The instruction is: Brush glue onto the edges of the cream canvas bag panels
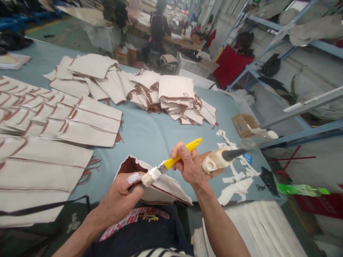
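Note:
My right hand (186,162) is closed round the yellow handle of a paintbrush (168,163). White paste coats the brush's ferrule and bristles, which reach down to my left hand. That left hand (124,191) pinches the edge of a cream fabric piece (163,187) with brown trim, held open at the table's front edge. White residue covers a fingertip of the left hand. The bristles are beside this thumb, over the fabric edge; whether they touch it I cannot tell. Right of my right hand lies a cream plastic bottle (215,160) with a dark nozzle.
Overlapping cream pieces (88,125) cover the table's left side. More piles (175,87) with brown cords lie along the back. Fabric scraps (237,187) and a small cardboard box (243,125) are at the right. Metal shelving stands beyond; a person (158,28) is in the background.

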Action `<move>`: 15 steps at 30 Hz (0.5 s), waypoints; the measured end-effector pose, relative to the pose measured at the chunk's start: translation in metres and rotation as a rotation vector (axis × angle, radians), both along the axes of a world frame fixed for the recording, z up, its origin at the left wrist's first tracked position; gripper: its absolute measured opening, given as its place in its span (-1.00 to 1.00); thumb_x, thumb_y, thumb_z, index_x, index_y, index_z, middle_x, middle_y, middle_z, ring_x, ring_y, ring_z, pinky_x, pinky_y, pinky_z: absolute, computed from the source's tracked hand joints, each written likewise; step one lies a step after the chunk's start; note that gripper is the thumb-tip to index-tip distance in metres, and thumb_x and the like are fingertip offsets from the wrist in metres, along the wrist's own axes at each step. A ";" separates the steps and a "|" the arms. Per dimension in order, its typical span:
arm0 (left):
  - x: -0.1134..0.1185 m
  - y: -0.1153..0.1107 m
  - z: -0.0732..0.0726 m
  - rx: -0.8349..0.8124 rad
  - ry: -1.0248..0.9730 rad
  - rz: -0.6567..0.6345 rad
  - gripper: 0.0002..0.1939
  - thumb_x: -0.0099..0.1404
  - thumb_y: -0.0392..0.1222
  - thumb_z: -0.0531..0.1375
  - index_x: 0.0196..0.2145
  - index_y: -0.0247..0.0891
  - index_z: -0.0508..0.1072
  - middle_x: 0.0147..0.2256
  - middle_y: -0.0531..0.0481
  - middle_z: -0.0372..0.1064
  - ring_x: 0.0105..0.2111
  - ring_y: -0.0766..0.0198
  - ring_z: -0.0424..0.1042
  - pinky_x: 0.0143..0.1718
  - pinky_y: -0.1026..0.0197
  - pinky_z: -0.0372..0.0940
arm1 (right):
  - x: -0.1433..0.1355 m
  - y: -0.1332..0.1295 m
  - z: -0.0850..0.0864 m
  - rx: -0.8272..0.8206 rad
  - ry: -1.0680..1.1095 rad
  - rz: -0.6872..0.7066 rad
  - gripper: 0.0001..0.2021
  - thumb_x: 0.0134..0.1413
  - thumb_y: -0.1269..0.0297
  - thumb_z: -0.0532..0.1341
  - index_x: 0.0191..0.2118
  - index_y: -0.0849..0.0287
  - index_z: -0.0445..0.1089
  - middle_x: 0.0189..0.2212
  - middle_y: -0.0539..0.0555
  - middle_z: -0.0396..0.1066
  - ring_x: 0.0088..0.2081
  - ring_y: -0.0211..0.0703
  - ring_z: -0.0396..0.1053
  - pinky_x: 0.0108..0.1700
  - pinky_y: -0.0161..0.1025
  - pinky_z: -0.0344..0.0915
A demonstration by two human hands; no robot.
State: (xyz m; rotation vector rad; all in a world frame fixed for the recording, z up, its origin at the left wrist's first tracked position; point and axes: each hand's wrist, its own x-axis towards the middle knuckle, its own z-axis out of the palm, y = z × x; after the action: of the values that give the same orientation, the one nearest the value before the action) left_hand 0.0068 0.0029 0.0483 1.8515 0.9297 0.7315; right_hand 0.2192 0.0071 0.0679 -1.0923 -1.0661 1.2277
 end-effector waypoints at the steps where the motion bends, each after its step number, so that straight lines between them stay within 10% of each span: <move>1: 0.001 0.000 0.000 -0.011 -0.008 -0.013 -0.70 0.26 -0.32 0.03 -0.49 -0.28 0.52 -0.54 0.07 0.46 -0.53 0.32 0.39 -0.46 0.35 0.26 | -0.002 0.000 0.001 -0.019 -0.018 0.027 -0.42 0.16 -0.35 0.23 -0.50 0.13 0.35 -0.75 -0.22 -0.04 -0.71 -0.39 -0.06 -0.62 -0.36 0.07; 15: 0.006 -0.003 0.003 -0.104 -0.107 -0.061 -0.67 0.24 -0.34 0.02 -0.54 -0.27 0.52 -0.57 0.10 0.44 -0.55 0.36 0.37 -0.46 0.39 0.26 | 0.011 -0.013 -0.002 -0.007 -0.104 0.037 -0.44 0.25 -0.26 0.21 -0.53 0.15 0.34 -0.73 -0.17 0.09 -0.70 -0.39 0.04 -0.64 -0.39 0.08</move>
State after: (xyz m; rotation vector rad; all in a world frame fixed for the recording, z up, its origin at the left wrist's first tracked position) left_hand 0.0125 0.0003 0.0511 1.7255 0.8240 0.7244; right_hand 0.2303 -0.0061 0.0655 -1.1572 -1.1659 1.2152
